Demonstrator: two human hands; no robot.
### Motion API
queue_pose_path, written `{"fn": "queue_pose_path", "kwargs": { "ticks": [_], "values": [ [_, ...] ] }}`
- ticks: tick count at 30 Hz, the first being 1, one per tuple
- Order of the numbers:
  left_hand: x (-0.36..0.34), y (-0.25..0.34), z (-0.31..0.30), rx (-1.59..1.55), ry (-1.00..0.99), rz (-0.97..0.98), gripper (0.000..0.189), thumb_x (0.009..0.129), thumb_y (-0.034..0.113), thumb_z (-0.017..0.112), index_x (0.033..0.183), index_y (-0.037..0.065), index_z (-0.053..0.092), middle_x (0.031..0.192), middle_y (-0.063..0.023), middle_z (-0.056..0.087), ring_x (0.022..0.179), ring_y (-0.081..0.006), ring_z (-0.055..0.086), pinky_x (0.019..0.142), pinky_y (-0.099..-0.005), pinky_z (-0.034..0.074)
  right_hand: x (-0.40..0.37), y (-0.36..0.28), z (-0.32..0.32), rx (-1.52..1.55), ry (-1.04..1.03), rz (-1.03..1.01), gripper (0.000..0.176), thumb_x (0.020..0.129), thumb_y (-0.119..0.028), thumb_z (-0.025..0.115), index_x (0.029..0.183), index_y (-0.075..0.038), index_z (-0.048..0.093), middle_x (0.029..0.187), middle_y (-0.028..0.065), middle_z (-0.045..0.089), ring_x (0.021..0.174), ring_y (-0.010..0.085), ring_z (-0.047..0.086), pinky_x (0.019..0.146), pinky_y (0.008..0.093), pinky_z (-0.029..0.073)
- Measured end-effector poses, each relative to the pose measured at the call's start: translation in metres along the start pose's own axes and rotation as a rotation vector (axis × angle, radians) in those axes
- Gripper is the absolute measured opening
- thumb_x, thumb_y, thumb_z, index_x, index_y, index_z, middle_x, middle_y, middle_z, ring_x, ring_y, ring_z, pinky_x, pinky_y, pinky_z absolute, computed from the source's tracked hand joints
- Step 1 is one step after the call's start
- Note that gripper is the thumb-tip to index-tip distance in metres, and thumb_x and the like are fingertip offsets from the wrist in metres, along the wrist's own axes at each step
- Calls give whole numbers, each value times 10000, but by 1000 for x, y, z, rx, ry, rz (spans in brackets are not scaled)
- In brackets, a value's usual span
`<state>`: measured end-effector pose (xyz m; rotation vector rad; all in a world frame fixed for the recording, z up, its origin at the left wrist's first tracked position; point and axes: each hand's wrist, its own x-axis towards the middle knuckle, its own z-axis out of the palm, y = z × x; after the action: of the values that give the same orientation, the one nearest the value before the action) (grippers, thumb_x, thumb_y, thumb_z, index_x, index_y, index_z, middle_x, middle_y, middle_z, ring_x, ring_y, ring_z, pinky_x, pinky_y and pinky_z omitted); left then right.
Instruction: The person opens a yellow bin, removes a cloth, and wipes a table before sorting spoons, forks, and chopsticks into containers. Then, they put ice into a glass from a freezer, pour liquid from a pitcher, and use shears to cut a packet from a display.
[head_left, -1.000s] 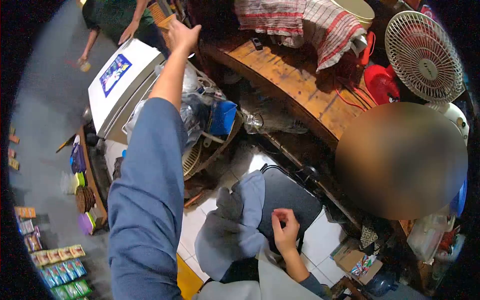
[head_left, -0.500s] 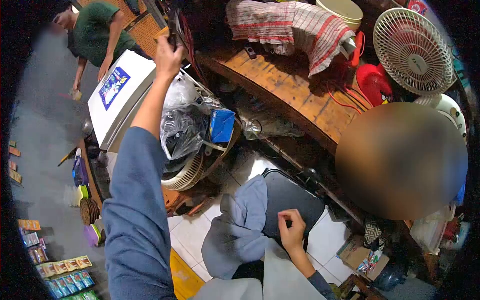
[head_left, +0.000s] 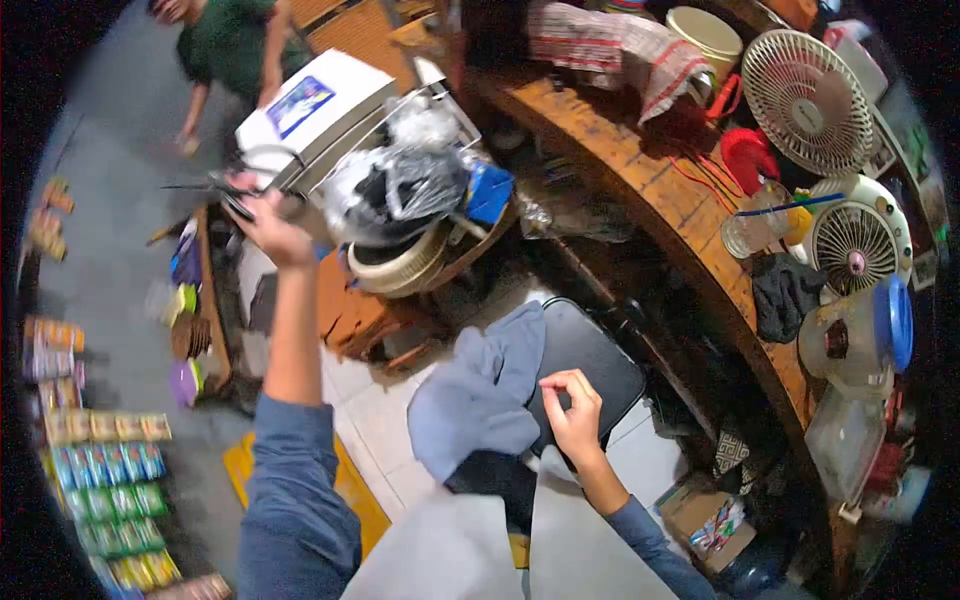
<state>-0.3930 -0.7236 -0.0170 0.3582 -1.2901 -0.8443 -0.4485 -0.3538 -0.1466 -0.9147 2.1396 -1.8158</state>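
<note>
My left hand (head_left: 272,228) is stretched out at the left, its fingers closed around a dark thing (head_left: 232,190) with a thin pointed end and curved loops. Motion blur hides its exact kind. Just behind the hand stands a white box (head_left: 345,85) with a blue label. My right hand (head_left: 574,412) rests low over my lap, fingers curled and thumb against the index finger. Whatever it may hold is hidden. Near it are a grey cloth (head_left: 470,390) and a black padded seat (head_left: 590,355).
A fan grille (head_left: 400,270) with plastic bags and a blue box (head_left: 488,192) sits right of the left hand. Along the right runs a wooden bench (head_left: 640,170) with fans (head_left: 808,105) and a clear container (head_left: 845,345). Another person (head_left: 235,50) stands at upper left.
My left hand has come from the top, right of the white box, down and left to in front of it. The view has shifted; my right hand keeps its curled pose.
</note>
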Motion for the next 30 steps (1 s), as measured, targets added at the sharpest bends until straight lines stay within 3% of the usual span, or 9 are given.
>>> {"fn": "queue_pose_path", "kwargs": {
  "ticks": [3,6,7,8,11,14,16,24,30],
  "values": [
    [-108,97,-69,-12,-82,-264,556,782,19,460,1287,63,232,1106,-67,438,1012,-132,411,845,-254,342,-26,-32,-3,75,-99,-66,79,732,39,568,790,-11,584,758,95,577,657,167,566,609,256,453],
    [-229,181,-140,5,156,-590,605,785,17,442,1328,48,177,1246,-75,366,1142,-167,353,976,-289,266,-73,-64,-12,148,-226,-101,86,746,23,574,827,-6,574,792,95,582,695,172,578,638,267,456],
    [-267,204,-173,-17,115,-607,359,774,75,447,1130,85,403,1146,-60,454,768,-66,439,680,-197,395,-92,-71,-16,174,-294,-85,98,748,20,576,843,-7,570,801,95,580,700,172,580,641,267,456],
    [-298,235,-179,25,133,-688,540,783,47,442,1281,37,233,1217,-87,396,992,-143,442,831,-249,364,-110,-78,-18,205,-347,-71,111,750,17,578,858,-7,566,810,95,579,705,172,581,644,266,456],
    [-351,325,-187,76,257,-944,403,757,77,448,1128,75,292,1124,-94,452,868,-160,496,765,-268,419,-168,-98,-28,195,-633,-46,125,750,-11,595,872,-15,566,818,88,568,713,168,579,663,266,461],
    [-395,360,-208,17,283,-834,480,758,159,456,1193,76,269,1181,-118,436,858,-158,494,740,-265,431,-221,-122,-17,249,-1084,11,207,745,-71,626,928,-1,559,849,103,564,747,178,577,680,277,465],
    [-396,391,-222,107,273,-804,516,798,117,445,1248,64,199,1229,-150,385,1013,-202,451,877,-324,378,-252,-145,3,217,-1306,-140,291,743,-113,640,988,7,537,872,119,562,770,191,574,685,290,469],
    [-428,446,-245,563,299,-660,665,781,242,603,1253,-15,211,1165,-185,328,1114,-264,344,952,-359,288,-296,-179,48,122,-1631,-180,268,718,-125,589,942,14,545,755,30,556,698,98,498,627,231,421],
    [-388,440,-314,794,273,-390,718,722,303,666,1226,-6,259,1233,-219,268,1168,-327,304,964,-387,290,-325,-211,122,423,-1733,296,216,760,-33,537,975,-43,513,817,-25,503,747,61,472,641,175,407]
  ]
}}
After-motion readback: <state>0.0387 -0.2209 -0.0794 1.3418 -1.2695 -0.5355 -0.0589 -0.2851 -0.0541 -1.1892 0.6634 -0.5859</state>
